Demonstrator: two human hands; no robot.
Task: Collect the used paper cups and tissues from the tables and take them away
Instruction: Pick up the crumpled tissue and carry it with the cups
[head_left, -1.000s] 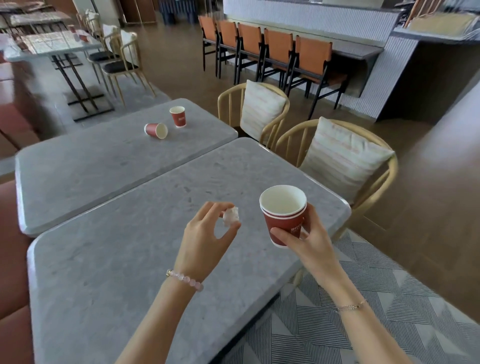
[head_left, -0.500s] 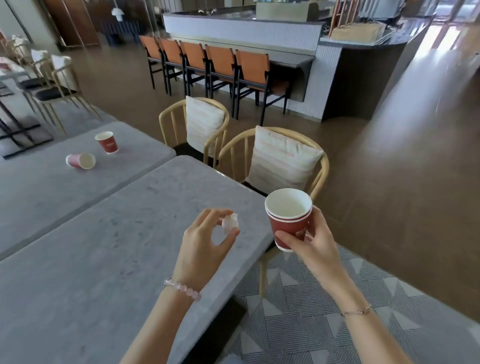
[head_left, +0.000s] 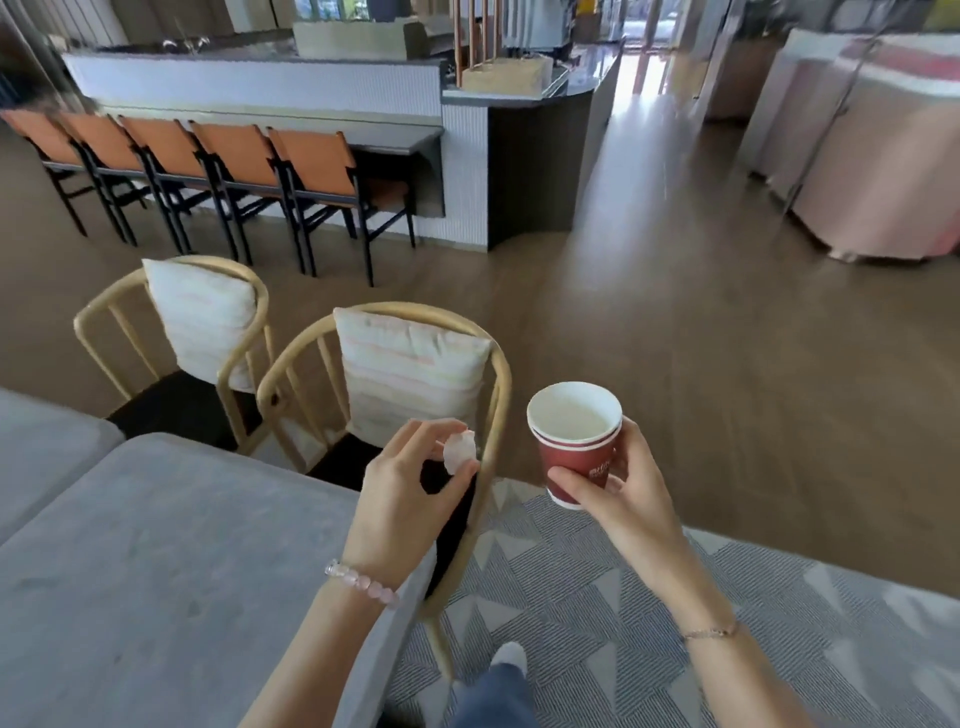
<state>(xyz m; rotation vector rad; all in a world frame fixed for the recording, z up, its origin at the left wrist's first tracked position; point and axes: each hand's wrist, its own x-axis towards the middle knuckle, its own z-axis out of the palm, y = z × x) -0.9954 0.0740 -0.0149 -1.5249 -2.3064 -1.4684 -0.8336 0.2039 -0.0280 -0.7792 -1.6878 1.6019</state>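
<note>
— What's worn by the left hand (head_left: 400, 509), low centre of the frame?
— A bracelet (head_left: 362, 583) of pale pink, glassy round beads, at the wrist.
— And the right hand (head_left: 618, 499)?
— A thin metal chain (head_left: 709, 633) with a small bar link, lower right. Both forearms are bare.
— Further down?
— At the bottom edge, a blue denim leg (head_left: 493, 696) and a white toe (head_left: 509, 656); shoe or sock, I can't tell.

One wide-angle view, taken from the person's head, looks forward and down. The left hand (head_left: 400, 499) and right hand (head_left: 618, 499) sit close beneath the lens. It faces past the grey table (head_left: 156, 571) corner and two cane chairs (head_left: 267, 389), toward the distant bar counter (head_left: 260, 88).
</note>
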